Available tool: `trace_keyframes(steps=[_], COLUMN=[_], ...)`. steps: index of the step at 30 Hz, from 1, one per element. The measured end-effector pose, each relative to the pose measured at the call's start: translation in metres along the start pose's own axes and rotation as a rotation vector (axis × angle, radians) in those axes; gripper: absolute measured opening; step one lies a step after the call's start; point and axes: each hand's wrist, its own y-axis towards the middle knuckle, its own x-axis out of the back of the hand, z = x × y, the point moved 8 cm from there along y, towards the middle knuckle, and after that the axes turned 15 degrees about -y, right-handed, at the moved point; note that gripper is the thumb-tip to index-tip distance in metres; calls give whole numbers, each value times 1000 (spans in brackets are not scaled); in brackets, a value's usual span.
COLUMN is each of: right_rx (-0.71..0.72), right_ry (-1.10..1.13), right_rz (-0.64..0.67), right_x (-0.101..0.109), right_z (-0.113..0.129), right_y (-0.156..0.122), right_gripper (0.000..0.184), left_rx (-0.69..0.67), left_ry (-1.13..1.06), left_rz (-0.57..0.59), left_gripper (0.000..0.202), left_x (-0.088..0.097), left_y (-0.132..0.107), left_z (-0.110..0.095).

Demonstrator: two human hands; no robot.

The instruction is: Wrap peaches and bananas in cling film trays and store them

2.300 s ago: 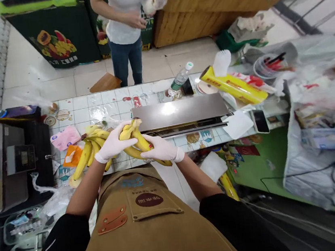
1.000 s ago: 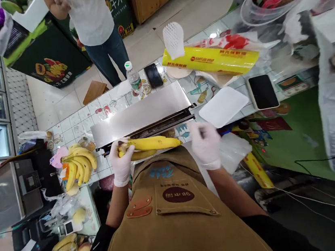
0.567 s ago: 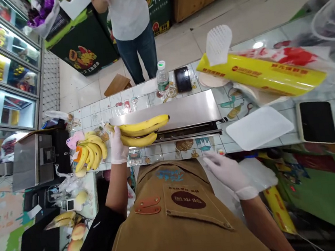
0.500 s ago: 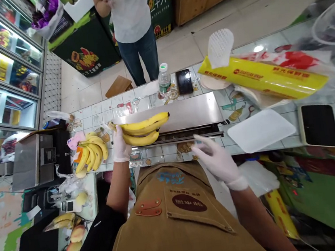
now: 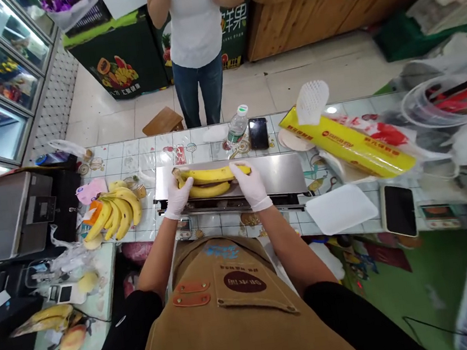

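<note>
A small bunch of yellow bananas (image 5: 208, 176) lies lengthwise between my hands, over a flat steel wrapping machine (image 5: 280, 170). Around the stem end on the left, my gloved left hand (image 5: 177, 196) is closed. My gloved right hand (image 5: 252, 185) grips the tips at the other end, its fingers over the top banana. To the right of the machine rests a white foam tray (image 5: 341, 209). Another bunch of bananas (image 5: 119, 210) sits on the counter left of my left hand.
Behind the machine are a water bottle (image 5: 237, 125) and a black phone (image 5: 258, 133). A yellow film box (image 5: 346, 144) lies at the back right, a tablet-like device (image 5: 398, 210) near the front edge. Across the counter stands a person (image 5: 196, 37). A scale (image 5: 9, 217) is far left.
My right hand has moved up and left from near the apron and closed on the banana tips. My left hand still holds the stem end. The person opposite has changed arm position.
</note>
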Motion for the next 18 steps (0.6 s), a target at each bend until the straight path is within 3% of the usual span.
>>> trace_keyframes(steps=[6, 11, 15, 18], right_rx=[6, 12, 28, 8], right_ry=[46, 94, 85, -8], right_rz=[77, 148, 71, -94], right_x=[7, 9, 27, 63], right_z=[-4, -4, 3, -2], right_y=[3, 7, 9, -10], right_gripper=[68, 77, 75, 67], left_rx=[-165, -172, -139, -182], left_ry=[-28, -30, -58, -30], left_rz=[185, 244, 252, 120], left_gripper=[63, 66, 73, 70], left_x=[0, 0, 5, 34], left_y=[10, 16, 17, 3], left_z=[-46, -51, -57, -74])
